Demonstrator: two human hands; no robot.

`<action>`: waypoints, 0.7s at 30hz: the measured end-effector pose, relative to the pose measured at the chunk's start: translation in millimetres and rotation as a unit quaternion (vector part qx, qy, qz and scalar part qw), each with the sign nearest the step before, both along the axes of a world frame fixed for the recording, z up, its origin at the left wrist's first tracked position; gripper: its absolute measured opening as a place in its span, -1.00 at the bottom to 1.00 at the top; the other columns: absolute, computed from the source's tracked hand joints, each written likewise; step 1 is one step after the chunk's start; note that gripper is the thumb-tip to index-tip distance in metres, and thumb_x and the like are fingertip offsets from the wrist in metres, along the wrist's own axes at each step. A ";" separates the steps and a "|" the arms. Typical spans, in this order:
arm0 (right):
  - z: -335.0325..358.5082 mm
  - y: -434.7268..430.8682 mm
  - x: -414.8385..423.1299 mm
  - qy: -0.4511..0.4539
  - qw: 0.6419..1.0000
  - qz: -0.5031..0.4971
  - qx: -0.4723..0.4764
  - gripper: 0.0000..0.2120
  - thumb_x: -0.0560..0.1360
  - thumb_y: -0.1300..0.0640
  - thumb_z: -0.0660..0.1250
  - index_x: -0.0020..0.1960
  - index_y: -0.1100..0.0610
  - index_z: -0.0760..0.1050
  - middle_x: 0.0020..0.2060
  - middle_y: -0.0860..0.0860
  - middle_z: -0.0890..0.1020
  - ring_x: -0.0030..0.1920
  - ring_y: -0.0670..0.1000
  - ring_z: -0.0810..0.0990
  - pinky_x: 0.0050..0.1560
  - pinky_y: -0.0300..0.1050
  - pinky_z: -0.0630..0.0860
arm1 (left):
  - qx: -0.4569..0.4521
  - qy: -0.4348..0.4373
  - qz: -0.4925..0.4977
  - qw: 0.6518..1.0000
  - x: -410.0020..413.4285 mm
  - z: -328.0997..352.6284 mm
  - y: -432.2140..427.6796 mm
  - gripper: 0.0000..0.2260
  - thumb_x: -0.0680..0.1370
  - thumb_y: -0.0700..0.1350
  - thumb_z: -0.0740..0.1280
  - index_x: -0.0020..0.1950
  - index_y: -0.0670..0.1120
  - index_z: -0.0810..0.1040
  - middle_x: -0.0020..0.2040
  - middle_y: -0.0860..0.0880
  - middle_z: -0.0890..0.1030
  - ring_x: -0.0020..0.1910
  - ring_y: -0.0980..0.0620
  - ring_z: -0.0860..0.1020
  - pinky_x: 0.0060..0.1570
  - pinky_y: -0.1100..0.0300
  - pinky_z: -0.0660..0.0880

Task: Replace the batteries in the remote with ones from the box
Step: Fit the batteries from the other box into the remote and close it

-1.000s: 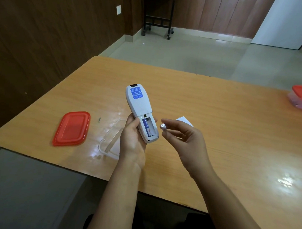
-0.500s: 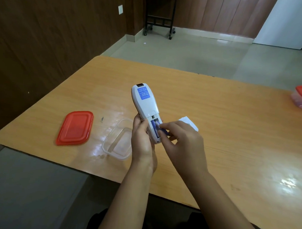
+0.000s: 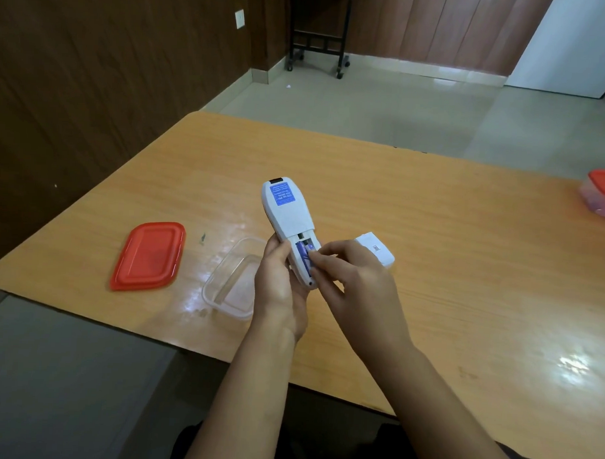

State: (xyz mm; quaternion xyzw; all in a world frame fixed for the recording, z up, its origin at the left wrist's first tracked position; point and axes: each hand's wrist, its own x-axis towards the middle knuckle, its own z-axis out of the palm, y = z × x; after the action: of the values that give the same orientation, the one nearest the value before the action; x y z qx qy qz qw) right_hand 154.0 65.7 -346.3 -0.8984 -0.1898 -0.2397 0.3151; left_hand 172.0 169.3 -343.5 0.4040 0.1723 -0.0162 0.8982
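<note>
My left hand holds a white remote back side up above the table, with its battery bay uncovered. A blue battery lies in the bay. The fingertips of my right hand press on the battery's right side. The clear plastic box stands open on the table just left of my left hand. Its red lid lies further left. The remote's white battery cover rests on the table behind my right hand.
The wooden table has its near edge under my forearms. A second box with a red lid sits at the far right edge. A black wheeled stand is on the floor beyond.
My right hand carried the battery leftward from beside the remote into the open bay and now presses it down. The left hand kept hold of the remote.
</note>
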 end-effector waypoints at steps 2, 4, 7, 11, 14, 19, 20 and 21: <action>-1.4 -1.8 0.9 0.013 1.000 0.002 0.018 -0.79 0.46 0.15 0.34 0.04 0.14 0.67 -0.06 0.02 0.62 -0.15 0.02 0.61 -0.24 -0.04 0.58 | -0.002 0.005 -0.020 1.000 -0.3 -1.0 0.7 -0.67 0.64 -0.14 0.07 0.36 -0.08 0.45 0.01 -0.06 0.64 -0.13 0.05 0.61 -0.37 0.26 0.55; -2.7 -3.8 1.5 0.035 0.999 0.006 0.029 -0.77 0.45 0.13 0.36 0.08 0.11 0.66 -0.04 0.01 0.61 -0.08 0.01 0.60 -0.17 -0.04 0.58 | 0.014 0.013 -0.019 1.000 0.4 -3.9 1.7 -0.67 0.64 -0.14 0.08 0.37 -0.06 0.45 0.04 -0.08 0.63 -0.14 0.03 0.60 -0.36 0.23 0.55; -1.0 -9.4 2.0 0.135 0.986 0.041 0.084 -0.72 0.47 0.16 0.40 0.16 0.01 0.62 0.06 -0.07 0.56 0.02 -0.13 0.57 -0.04 -0.25 0.55 | 0.013 0.028 -0.010 0.999 2.5 -6.0 5.5 -0.66 0.63 -0.13 0.08 0.37 -0.07 0.45 0.10 -0.11 0.62 -0.08 -0.01 0.60 -0.36 0.21 0.55; 5.2 -16.8 2.5 0.259 0.936 0.071 0.227 -0.64 0.44 0.27 0.43 0.19 0.00 0.58 0.04 -0.05 0.61 -0.06 -0.17 0.59 0.00 -0.30 0.57 | 0.014 0.018 -0.014 1.000 5.9 -5.6 6.7 -0.66 0.64 -0.12 0.06 0.36 -0.10 0.46 0.14 -0.12 0.61 0.02 -0.09 0.58 -0.17 0.08 0.54; 4.3 -16.9 3.7 0.310 0.898 0.048 0.307 -0.66 0.42 0.28 0.45 0.16 0.06 0.59 0.01 -0.05 0.66 -0.07 -0.07 0.61 -0.04 -0.27 0.59 | 0.037 0.021 -0.018 0.999 7.6 -8.8 5.4 -0.66 0.63 -0.05 0.10 0.35 -0.10 0.47 0.13 -0.13 0.61 0.01 -0.09 0.57 -0.12 0.05 0.53; -0.7 -15.6 3.4 0.345 0.863 0.030 0.369 -0.65 0.39 0.29 0.47 0.15 0.08 0.60 0.01 -0.02 0.69 -0.09 -0.07 0.62 0.03 -0.19 0.61 | 0.066 0.022 -0.004 0.998 9.0 -15.3 2.2 -0.65 0.63 0.00 0.11 0.29 -0.13 0.50 0.07 -0.13 0.63 -0.01 -0.07 0.58 -0.10 0.04 0.51; -1.2 -14.6 2.9 0.343 0.860 0.027 0.378 -0.65 0.39 0.30 0.47 0.15 0.09 0.61 0.01 -0.01 0.69 -0.11 -0.10 0.61 0.03 -0.19 0.60 | 0.071 0.021 -0.001 0.997 8.9 -15.6 1.3 -0.65 0.63 0.00 0.10 0.29 -0.12 0.50 0.06 -0.11 0.64 -0.02 -0.06 0.59 -0.10 0.05 0.51; -1.9 -13.2 3.0 0.340 0.857 0.024 0.386 -0.66 0.39 0.31 0.47 0.14 0.10 0.62 0.00 0.00 0.70 -0.13 -0.11 0.60 0.04 -0.19 0.60 | 0.071 0.021 0.003 0.997 9.2 -15.9 0.7 -0.66 0.63 0.00 0.09 0.29 -0.11 0.49 0.04 -0.09 0.65 -0.02 -0.04 0.59 -0.09 0.04 0.51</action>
State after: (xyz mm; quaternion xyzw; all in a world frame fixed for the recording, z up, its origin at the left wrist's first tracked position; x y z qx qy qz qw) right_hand 157.0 52.5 -348.2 -0.7251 0.0152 0.0340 0.6876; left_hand 181.2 169.9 -359.4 0.4660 0.1929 -0.0091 0.8635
